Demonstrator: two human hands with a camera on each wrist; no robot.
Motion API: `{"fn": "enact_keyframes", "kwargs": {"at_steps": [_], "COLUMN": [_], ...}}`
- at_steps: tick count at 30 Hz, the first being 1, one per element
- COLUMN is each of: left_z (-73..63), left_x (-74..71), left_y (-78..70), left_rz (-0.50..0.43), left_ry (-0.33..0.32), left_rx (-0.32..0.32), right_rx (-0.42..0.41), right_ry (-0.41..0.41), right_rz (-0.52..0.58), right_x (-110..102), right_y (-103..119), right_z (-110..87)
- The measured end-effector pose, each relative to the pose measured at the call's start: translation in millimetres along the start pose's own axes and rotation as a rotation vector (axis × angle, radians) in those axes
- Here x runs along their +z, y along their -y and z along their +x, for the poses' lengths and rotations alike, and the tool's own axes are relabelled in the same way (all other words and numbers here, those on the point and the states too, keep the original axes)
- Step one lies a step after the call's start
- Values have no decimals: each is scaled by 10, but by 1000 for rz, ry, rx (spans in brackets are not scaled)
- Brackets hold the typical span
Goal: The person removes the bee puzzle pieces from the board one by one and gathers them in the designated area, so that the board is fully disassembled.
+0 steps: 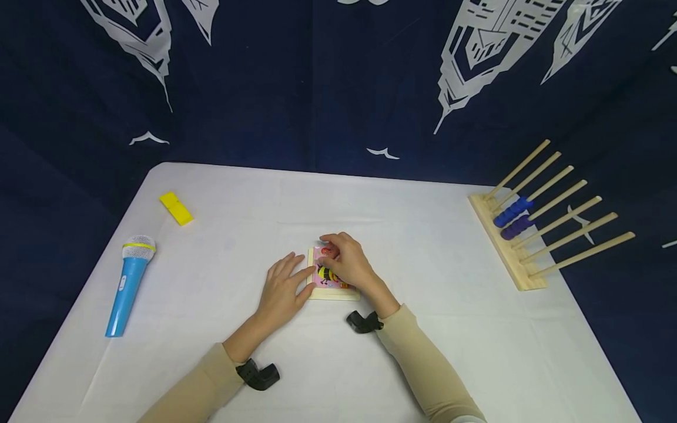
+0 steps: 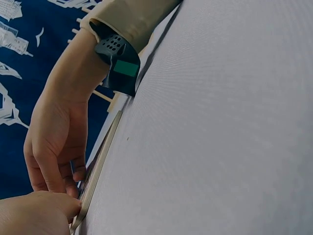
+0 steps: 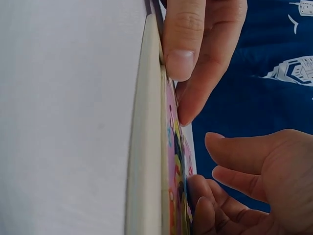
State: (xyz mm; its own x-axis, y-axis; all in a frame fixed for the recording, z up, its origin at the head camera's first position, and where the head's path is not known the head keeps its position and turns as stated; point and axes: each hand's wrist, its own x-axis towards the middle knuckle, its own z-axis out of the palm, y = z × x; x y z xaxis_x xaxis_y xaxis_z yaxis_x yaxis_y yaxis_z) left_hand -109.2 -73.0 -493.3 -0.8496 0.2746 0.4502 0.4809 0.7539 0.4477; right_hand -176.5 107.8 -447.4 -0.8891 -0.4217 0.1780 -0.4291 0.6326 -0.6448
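A small puzzle board [image 1: 334, 295] with a pale wooden frame lies on the table, its pink picture [image 1: 326, 276] showing a bee. My left hand [image 1: 282, 291] rests at its left edge; in the right wrist view the left thumb [image 3: 180, 63] touches the frame [image 3: 144, 147]. Over the picture's upper right is my right hand [image 1: 349, 261], covering part of it. In the right wrist view, the bent fingers of the right hand [image 3: 288, 181] reach the picture's surface, with the thumb apart from them. The left wrist view shows both hands close over the board's edge [image 2: 100, 164].
A blue toy microphone [image 1: 127, 288] and a yellow block [image 1: 176, 208] lie at the left on the white table [image 1: 238, 205]. At the right stands a wooden peg rack [image 1: 508, 244] with blue and purple beads. A dark patterned cloth [image 1: 317, 88] hangs behind.
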Motion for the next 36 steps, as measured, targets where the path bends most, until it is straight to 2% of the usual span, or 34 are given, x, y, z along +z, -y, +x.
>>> {"fn": "enact_keyframes", "kwargs": {"at_steps": [14, 22, 28, 36], "left_z": [-5, -3, 5, 6], "left_x": [11, 5, -6, -6], "left_y": [6, 13, 7, -7], "left_rz": [7, 4, -2, -6], "left_ry": [-4, -13, 4, 4], "left_rx": [5, 13, 2, -6], "right_rx": [23, 31, 51, 32], "right_ry": [-3, 7, -20, -67], "right_rz": [11, -22, -52, -59], "right_x": [29, 64, 118, 146], "right_y": [3, 11, -7, -30], "right_z": [-9, -6, -5, -12]}}
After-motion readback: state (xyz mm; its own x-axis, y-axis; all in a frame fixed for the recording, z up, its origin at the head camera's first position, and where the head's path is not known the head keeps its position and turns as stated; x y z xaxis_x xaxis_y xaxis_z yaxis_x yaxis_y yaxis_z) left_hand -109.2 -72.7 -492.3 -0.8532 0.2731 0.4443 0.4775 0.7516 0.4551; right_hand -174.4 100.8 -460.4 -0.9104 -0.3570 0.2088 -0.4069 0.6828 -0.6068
